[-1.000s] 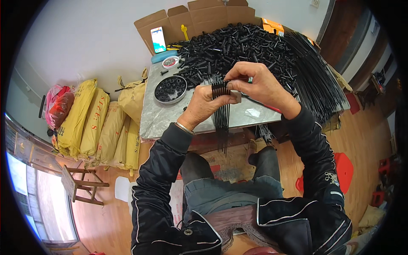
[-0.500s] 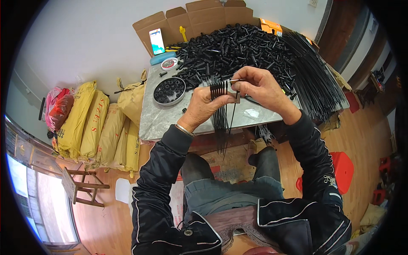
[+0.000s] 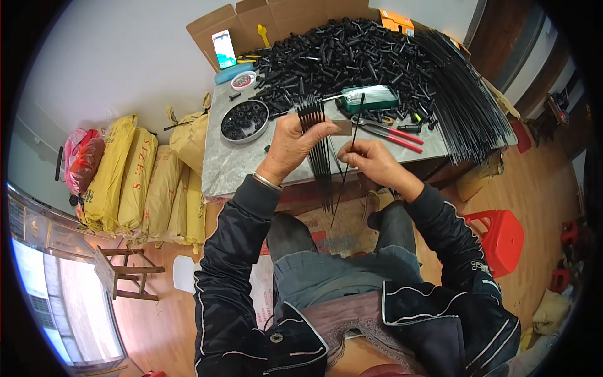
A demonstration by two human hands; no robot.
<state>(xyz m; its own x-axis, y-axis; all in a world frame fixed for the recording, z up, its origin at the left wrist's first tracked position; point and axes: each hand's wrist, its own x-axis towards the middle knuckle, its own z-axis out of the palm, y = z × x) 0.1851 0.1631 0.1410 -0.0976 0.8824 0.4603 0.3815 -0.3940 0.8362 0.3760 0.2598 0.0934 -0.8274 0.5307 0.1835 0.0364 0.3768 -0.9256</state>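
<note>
My left hand [image 3: 286, 147] is closed around a row of thin black rods [image 3: 320, 166], set side by side, their long ends hanging past the table edge. A flat grey metal piece [image 3: 343, 127] sticks out from under my left thumb. Just to its right, my right hand [image 3: 375, 162] pinches one separate black rod [image 3: 357, 119] between thumb and fingers. That rod stands nearly upright, slightly tilted, apart from the row. Behind it lies a green box [image 3: 384, 99] with shiny thin pieces in it. Red-handled pliers [image 3: 402, 139] rest to the right.
A heap of black tubular parts [image 3: 339, 56] covers the table's back. Long black rods [image 3: 465, 100] lie bundled at right. A round dish [image 3: 224, 130] of small black rings, a small white dish [image 3: 244, 80] and a phone [image 3: 223, 49] are at left. Yellow sacks [image 3: 122, 182] stand beyond.
My right hand has moved down and away from the row, now with a single rod upright in its fingers. The green box and pliers have come into sight. My left hand keeps its hold.
</note>
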